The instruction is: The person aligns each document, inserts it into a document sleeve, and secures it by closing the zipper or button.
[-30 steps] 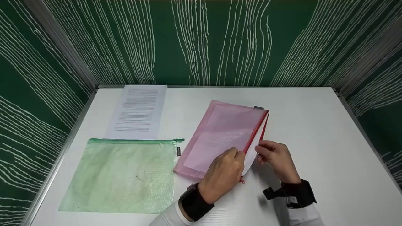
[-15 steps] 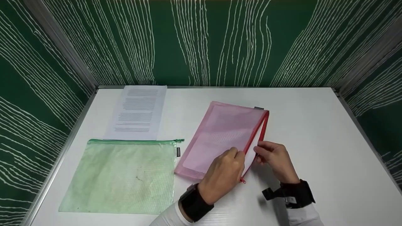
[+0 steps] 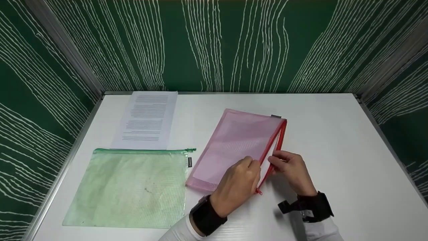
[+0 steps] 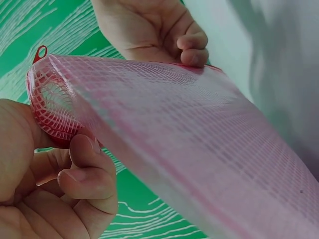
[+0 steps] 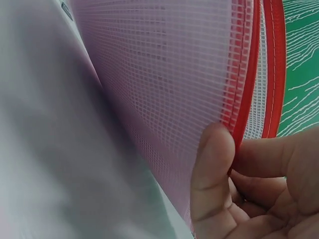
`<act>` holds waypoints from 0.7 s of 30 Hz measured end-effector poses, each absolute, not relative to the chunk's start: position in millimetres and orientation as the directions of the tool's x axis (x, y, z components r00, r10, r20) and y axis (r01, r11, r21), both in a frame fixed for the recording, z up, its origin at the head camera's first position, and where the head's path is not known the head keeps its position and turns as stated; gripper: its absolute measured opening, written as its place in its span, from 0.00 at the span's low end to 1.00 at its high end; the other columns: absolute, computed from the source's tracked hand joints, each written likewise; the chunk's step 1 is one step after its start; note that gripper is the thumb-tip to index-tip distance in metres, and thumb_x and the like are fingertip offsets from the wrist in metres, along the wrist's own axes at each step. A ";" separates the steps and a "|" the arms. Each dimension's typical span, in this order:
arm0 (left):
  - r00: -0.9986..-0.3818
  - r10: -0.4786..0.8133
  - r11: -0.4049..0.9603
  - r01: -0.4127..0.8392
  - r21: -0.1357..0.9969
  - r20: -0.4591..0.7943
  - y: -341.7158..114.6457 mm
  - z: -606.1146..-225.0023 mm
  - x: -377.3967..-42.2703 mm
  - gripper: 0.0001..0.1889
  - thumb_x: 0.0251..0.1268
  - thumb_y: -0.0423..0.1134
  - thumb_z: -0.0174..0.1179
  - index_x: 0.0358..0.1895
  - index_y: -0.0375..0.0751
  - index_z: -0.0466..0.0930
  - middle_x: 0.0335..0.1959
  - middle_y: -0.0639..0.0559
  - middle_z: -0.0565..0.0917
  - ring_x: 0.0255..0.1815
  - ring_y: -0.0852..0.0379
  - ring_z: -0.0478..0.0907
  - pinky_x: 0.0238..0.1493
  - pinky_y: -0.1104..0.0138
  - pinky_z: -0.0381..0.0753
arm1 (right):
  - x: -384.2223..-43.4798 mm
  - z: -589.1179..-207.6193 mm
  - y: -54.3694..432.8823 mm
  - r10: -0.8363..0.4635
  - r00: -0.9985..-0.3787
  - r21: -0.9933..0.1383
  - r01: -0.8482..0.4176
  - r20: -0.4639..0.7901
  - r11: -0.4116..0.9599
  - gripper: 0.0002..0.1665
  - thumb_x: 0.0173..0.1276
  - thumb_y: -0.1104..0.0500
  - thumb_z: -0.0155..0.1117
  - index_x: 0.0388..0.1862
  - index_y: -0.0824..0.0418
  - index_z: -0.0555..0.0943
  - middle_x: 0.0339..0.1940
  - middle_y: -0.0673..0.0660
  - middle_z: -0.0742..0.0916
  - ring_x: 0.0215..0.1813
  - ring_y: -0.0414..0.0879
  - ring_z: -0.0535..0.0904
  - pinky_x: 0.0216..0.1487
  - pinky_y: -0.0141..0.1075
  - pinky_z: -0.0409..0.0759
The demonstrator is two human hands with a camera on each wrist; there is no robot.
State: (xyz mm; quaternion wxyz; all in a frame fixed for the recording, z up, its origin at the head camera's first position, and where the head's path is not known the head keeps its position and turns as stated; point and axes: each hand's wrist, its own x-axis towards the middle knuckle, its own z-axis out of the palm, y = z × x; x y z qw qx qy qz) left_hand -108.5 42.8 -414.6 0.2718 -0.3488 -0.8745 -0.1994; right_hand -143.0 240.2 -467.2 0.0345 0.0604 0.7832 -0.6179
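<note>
Pink pouch (image 3: 240, 134) is in both hands, its body running L & fwd from the grip. Long axis goes near-to-far, far end leaning a bit R; red zip (image 3: 283, 135) runs along its R side, so the mouth faces R. Zip pull (image 3: 259, 191) sits at the near end, just below the grip; black tag (image 3: 276, 116) at the far end, beyond it. Zip side looks raised off the table (image 3: 337, 140).

L hand (image 3: 238, 184): fingers curled, pinching the L lip of the mouth. R hand (image 3: 292, 170): thumb & finger pinching the R lip, opp. the L hand; no wide spread on either. Btwn them the mouth is parted in a narrow gap, tapering twd the far end, w/ white paper (image 3: 265, 167) showing inside.

Green pouch (image 3: 130, 189) lies flat L of the grip, its zip edge on the far side. Printed page (image 3: 146, 124) is flat farther off, fwd-L of the grip, just beyond the green pouch.
</note>
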 end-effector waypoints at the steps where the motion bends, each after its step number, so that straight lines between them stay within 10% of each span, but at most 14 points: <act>1: -0.612 0.496 0.676 0.718 0.168 0.616 42.7 -414.9 -108.8 0.08 0.59 0.32 0.54 0.23 0.42 0.72 0.19 0.55 0.68 0.18 0.65 0.65 0.20 0.76 0.66 | -143.2 -467.4 239.7 0.057 -0.991 -0.964 0.133 -0.123 0.230 0.18 0.59 0.57 0.66 0.42 0.69 0.79 0.27 0.56 0.83 0.22 0.43 0.79 0.31 0.41 0.81; 21: -0.695 0.452 0.549 0.711 0.440 0.559 29.2 -413.4 -122.0 0.06 0.61 0.33 0.54 0.26 0.42 0.76 0.20 0.58 0.70 0.21 0.69 0.64 0.22 0.82 0.63 | -137.3 -452.1 227.9 0.093 -0.995 -0.995 0.031 -0.022 0.095 0.16 0.58 0.60 0.66 0.42 0.68 0.74 0.35 0.58 0.81 0.34 0.43 0.83 0.38 0.38 0.81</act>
